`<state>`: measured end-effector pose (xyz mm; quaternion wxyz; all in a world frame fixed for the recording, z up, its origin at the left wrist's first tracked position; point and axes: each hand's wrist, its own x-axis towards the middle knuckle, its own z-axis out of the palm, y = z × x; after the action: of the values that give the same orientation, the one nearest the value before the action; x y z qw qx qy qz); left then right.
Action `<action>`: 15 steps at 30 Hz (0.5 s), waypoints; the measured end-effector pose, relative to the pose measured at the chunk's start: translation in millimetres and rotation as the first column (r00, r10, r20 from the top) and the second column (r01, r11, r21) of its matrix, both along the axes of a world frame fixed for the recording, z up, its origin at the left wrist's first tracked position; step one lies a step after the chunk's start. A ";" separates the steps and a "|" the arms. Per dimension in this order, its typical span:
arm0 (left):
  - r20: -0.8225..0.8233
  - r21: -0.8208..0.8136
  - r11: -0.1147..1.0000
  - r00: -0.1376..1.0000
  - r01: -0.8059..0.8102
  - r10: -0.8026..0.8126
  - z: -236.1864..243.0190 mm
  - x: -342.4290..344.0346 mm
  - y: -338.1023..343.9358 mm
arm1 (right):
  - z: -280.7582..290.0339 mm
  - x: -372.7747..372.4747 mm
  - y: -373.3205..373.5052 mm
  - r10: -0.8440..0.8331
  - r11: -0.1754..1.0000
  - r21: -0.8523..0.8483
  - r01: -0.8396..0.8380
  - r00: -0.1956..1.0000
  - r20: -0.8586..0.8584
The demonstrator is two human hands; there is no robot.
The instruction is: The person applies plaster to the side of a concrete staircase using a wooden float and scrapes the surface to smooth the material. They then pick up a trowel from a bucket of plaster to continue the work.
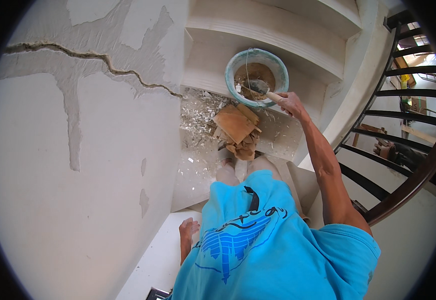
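My right hand [292, 104] is closed around the pale handle of a trowel [259, 86]. The trowel's dark blade rests in brown, sandy material inside a teal-rimmed bucket [280, 67]. A thin wire handle crosses the bucket's mouth. The bucket stands on a stair step, up ahead of me. Low beside my body, near the wall, hangs my left hand [189, 228], dusty, its fingers loosely bent and apart with nothing visible in them. On the left, the white wall [43, 115] has a long, jagged crack [109, 64] with scraped grey patches around it.
Broken brown board pieces [236, 124] and crumpled paper lie before my feet. White plaster flakes [203, 112] litter the step by the wall. Pale stairs [263, 20] rise ahead. A dark-barred railing [403, 93] with a curved handrail [403, 195] runs along the right.
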<state>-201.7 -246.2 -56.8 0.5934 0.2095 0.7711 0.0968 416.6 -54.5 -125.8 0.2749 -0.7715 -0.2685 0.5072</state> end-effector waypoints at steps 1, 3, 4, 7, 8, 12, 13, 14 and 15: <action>0.004 -0.004 1.000 1.000 0.001 -0.001 -3.2 -3.4 -0.2 | 1.3 -2.3 0.7 0.012 1.000 0.001 -0.012 1.000 0.002; 0.013 -0.012 1.000 1.000 0.003 -0.003 -12.4 -13.3 2.0 | 1.2 -3.9 1.4 0.017 1.000 0.011 -0.017 1.000 -0.020; 0.005 -0.021 1.000 1.000 0.012 -0.012 -14.2 -17.0 3.9 | 1.1 -4.6 1.7 0.019 1.000 0.016 -0.018 0.999 -0.030; -0.023 -0.048 0.998 0.999 0.032 -0.033 -17.8 -22.4 9.4 | 2.9 -8.1 7.5 0.041 0.999 -0.010 -0.042 0.999 -0.013; -0.036 -0.056 0.998 0.999 0.036 -0.038 -18.7 -23.1 10.0 | 5.0 -9.6 8.6 0.052 0.999 0.007 -0.052 0.998 -0.023; 0.007 -0.004 1.000 1.000 -0.001 0.001 -9.8 -14.5 11.7 | 7.4 -11.3 11.1 0.063 0.998 0.001 -0.063 0.996 -0.066; 0.009 -0.010 1.000 1.000 0.012 -0.012 -7.2 -10.7 14.2 | 6.4 -10.7 11.7 0.057 0.998 -0.018 -0.059 0.995 -0.079; 0.012 -0.016 1.000 1.000 0.025 -0.025 -5.3 -6.4 17.8 | 3.9 -8.2 10.2 0.045 0.999 -0.017 -0.047 0.994 -0.102; 0.011 -0.022 0.999 0.999 0.035 -0.035 -3.8 -4.6 19.2 | 0.8 -5.6 7.6 0.036 0.999 -0.017 -0.038 0.991 -0.127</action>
<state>-206.3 -227.0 -60.6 0.6016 0.2159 0.7650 0.0790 411.0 -46.9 -125.0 0.2745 -0.7352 -0.2597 0.5627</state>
